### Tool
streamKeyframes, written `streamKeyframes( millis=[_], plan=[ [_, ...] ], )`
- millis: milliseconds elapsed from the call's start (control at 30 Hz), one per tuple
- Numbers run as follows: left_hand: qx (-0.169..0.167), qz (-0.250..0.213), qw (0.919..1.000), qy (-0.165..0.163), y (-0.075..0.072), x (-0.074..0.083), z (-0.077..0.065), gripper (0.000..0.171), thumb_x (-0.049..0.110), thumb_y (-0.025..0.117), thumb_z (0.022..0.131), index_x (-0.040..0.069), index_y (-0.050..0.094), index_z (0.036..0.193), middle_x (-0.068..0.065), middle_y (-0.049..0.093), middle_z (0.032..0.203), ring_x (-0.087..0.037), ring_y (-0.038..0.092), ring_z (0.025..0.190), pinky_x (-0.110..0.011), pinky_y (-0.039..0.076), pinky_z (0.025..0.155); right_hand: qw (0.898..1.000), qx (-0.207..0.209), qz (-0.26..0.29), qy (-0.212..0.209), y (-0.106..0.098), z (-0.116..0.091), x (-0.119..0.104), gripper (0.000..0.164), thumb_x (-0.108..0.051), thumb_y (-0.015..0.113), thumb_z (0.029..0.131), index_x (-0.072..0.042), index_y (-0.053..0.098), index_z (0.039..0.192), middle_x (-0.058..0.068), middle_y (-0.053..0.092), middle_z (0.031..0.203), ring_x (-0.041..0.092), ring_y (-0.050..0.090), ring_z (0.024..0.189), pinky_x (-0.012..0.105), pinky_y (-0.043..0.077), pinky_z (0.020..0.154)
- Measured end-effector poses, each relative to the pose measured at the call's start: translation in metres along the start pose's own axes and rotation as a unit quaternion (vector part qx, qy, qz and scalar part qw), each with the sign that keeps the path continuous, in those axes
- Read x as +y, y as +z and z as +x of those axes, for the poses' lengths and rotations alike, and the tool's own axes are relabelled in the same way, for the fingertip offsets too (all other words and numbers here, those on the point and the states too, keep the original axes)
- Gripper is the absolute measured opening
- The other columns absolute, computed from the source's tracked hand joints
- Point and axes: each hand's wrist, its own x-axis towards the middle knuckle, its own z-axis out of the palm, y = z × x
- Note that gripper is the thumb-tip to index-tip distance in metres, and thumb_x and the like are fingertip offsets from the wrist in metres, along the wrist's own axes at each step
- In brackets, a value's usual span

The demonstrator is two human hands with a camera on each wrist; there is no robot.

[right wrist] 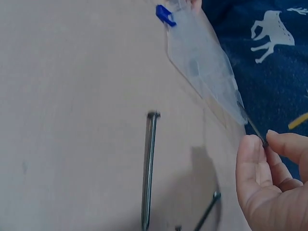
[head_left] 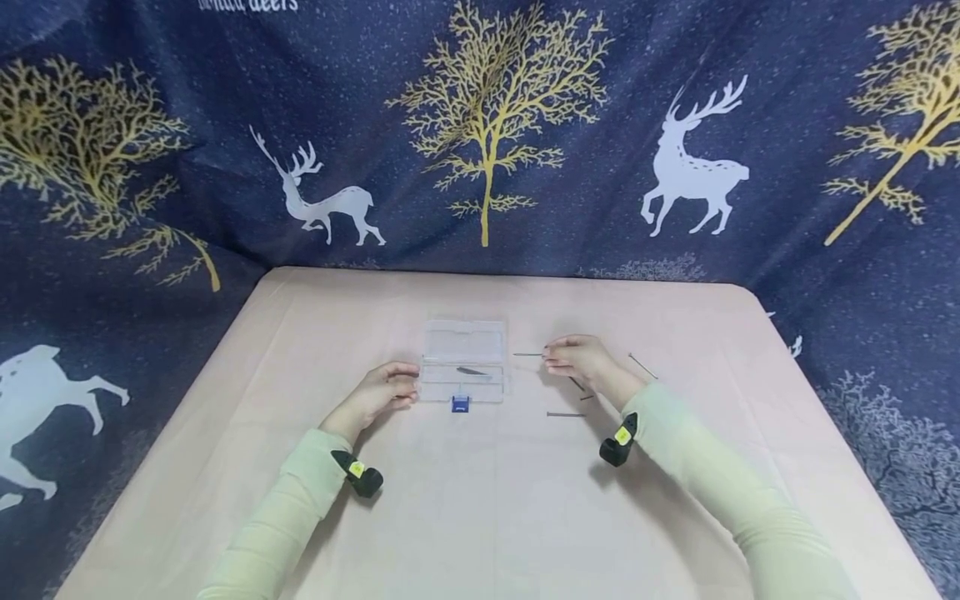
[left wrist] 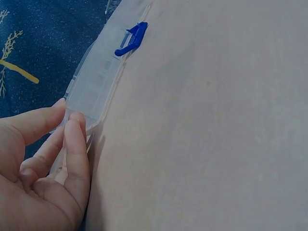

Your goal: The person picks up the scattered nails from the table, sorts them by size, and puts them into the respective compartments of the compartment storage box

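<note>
A clear plastic box (head_left: 465, 340) lies with its lid raised back on the table, a blue latch (head_left: 460, 405) at its front edge. Inside its front part is a dark nail (head_left: 471, 372). My left hand (head_left: 381, 392) holds the box's left end between thumb and fingers, as the left wrist view shows. Just right of the box, my right hand (head_left: 581, 360) pinches a long nail (right wrist: 253, 127) by one end between thumb and fingertips. The nail's free end points left toward the box.
Several loose nails lie on the pink-covered table right of the box: one nearer the front (head_left: 566, 415), one farther right (head_left: 642, 365), and others under the right hand. A dark blue cloth (head_left: 420, 208) with deer and trees hangs behind the table.
</note>
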Motion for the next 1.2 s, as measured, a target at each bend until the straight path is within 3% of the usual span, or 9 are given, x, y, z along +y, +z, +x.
streamKeyframes(
  millis=[233, 600, 933, 1200],
  plan=[
    [-0.003, 0.000, 1.0000, -0.003, 0.000, 0.000, -0.002, 0.045, -0.001, 0.054, 0.091, -0.010, 0.039, 0.134, -0.007, 0.061, 0.099, -0.007, 0.060, 0.074, -0.016, 0.055, 0.067, 1.000, -0.010, 0.017, -0.004, 0.022, 0.004, -0.001, 0.030, 0.006, 0.054, 0.091, 0.018, 0.047, 0.118, 0.002, 0.066, 0.078, 0.012, 0.066, 0.076, 0.024, 0.059, 0.075],
    [0.002, 0.005, 1.0000, 0.005, 0.001, 0.003, -0.004, 0.045, -0.001, 0.053, 0.092, -0.011, 0.039, 0.133, -0.006, 0.061, 0.097, -0.006, 0.060, 0.073, -0.015, 0.055, 0.066, 1.000, -0.017, 0.014, -0.019, 0.048, 0.013, 0.000, 0.025, 0.006, 0.056, 0.089, 0.017, 0.053, 0.112, 0.004, 0.068, 0.076, 0.011, 0.066, 0.069, 0.025, 0.059, 0.073],
    [0.004, 0.001, 1.0000, -0.006, 0.007, -0.006, -0.005, 0.043, -0.001, 0.053, 0.091, -0.009, 0.042, 0.132, -0.008, 0.061, 0.100, -0.007, 0.060, 0.074, -0.017, 0.056, 0.068, 0.999, -0.002, -0.030, -0.012, 0.069, 0.014, 0.000, 0.019, 0.004, 0.058, 0.089, 0.014, 0.058, 0.105, 0.005, 0.067, 0.076, 0.012, 0.065, 0.066, 0.028, 0.060, 0.070],
    [0.004, -0.003, 1.0000, 0.004, 0.003, -0.003, -0.003, 0.042, -0.002, 0.053, 0.091, -0.011, 0.042, 0.131, -0.005, 0.061, 0.094, -0.006, 0.060, 0.072, -0.016, 0.055, 0.065, 0.997, -0.008, -0.060, -0.041, 0.085, 0.015, -0.004, 0.019, 0.004, 0.061, 0.086, 0.014, 0.060, 0.103, 0.016, 0.070, 0.084, 0.015, 0.065, 0.067, 0.035, 0.060, 0.074]
  ],
)
